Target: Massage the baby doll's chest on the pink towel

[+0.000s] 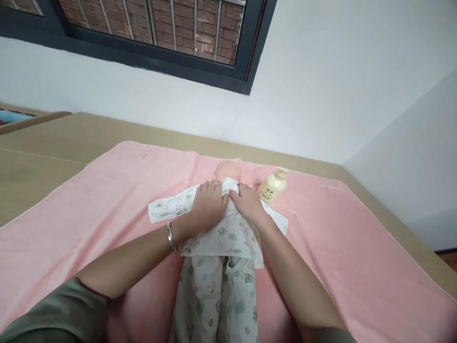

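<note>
A baby doll [228, 170] lies on the pink cloth, its smooth bald head pointing away from me. It is dressed in a white long-sleeved top [224, 236] and matching trousers [207, 281], both printed with small green figures. My left hand [211, 202] rests on the left side of the top's chest, fingers laid out over the fabric. On the other side, my right hand [249, 202] lies on the chest near the shoulder, fingers extended. The thumbs point toward each other below the collar. Both sleeves stretch out sideways. The doll's face is mostly hidden.
A pale yellow pump bottle [273, 186] lies tilted by the right sleeve. The pink cloth [339, 238] covers much of a wooden surface [46, 143]. Behind it rise a white wall [303, 95] and a dark-framed window [160, 55] with bars.
</note>
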`<control>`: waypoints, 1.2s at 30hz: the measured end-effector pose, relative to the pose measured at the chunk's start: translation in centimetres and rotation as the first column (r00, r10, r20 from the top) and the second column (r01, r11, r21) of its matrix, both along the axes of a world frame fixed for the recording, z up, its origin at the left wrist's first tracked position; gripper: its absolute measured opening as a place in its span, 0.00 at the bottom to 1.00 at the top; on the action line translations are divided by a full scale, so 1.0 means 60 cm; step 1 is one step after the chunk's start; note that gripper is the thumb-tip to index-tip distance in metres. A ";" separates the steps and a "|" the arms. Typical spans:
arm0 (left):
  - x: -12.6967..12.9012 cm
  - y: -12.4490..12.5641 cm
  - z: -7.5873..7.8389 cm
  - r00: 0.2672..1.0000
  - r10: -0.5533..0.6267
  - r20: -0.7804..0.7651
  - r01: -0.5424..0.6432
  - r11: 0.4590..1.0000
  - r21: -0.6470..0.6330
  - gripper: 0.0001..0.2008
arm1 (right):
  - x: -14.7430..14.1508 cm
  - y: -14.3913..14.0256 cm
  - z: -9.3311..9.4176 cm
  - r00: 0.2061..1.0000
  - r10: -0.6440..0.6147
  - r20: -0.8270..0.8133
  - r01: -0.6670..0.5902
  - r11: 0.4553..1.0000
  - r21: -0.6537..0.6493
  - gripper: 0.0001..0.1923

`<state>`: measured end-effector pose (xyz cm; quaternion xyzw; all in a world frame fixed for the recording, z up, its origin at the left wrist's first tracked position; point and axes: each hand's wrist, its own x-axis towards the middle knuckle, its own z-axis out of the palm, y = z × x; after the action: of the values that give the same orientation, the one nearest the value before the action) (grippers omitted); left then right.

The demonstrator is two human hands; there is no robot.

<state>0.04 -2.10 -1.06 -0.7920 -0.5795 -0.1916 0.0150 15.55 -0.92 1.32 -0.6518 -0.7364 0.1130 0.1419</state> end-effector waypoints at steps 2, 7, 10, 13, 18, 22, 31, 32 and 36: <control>0.000 -0.001 0.002 1.000 -0.002 0.005 0.002 1.000 -0.005 0.20 | 0.001 0.002 -0.001 1.000 -0.011 -0.005 0.010 1.000 -0.013 0.21; -0.007 0.012 0.013 0.994 -0.008 0.106 0.018 0.995 -0.094 0.13 | -0.001 0.000 0.000 0.999 -0.011 0.053 0.011 1.000 0.002 0.22; -0.014 0.025 0.017 0.990 0.019 0.141 0.006 0.985 -0.174 0.16 | -0.002 -0.003 0.004 0.999 0.025 0.042 -0.024 1.000 -0.009 0.22; -0.019 0.035 0.020 0.990 0.048 0.136 -0.013 0.968 -0.251 0.19 | -0.003 -0.008 0.009 0.998 0.051 0.025 -0.051 0.999 -0.019 0.20; -0.014 0.023 0.022 0.996 0.032 0.085 -0.013 0.977 -0.211 0.20 | -0.005 -0.008 0.009 0.999 -0.003 0.032 0.004 1.000 -0.012 0.20; -0.005 -0.004 0.014 0.999 -0.007 -0.033 0.005 0.999 -0.049 0.21 | 0.005 0.004 0.001 1.000 -0.011 -0.001 0.011 0.999 -0.052 0.22; -0.016 0.026 0.021 0.996 -0.010 0.085 0.027 0.980 -0.199 0.20 | -0.004 -0.016 0.020 0.995 0.043 0.093 -0.041 0.999 -0.013 0.24; -0.019 0.033 0.024 0.994 -0.006 0.109 0.031 0.972 -0.233 0.21 | -0.012 -0.025 0.023 0.992 0.059 0.115 -0.061 0.998 0.021 0.23; -0.024 0.043 0.029 0.993 -0.003 0.118 0.036 0.958 -0.283 0.23 | -0.031 -0.045 0.028 0.987 0.060 0.152 -0.076 0.992 0.102 0.22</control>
<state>-1.41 0.49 0.67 -0.7790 -0.5932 -0.1521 -0.1348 13.67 -3.63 2.99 -0.6245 -0.7716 0.0292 0.1173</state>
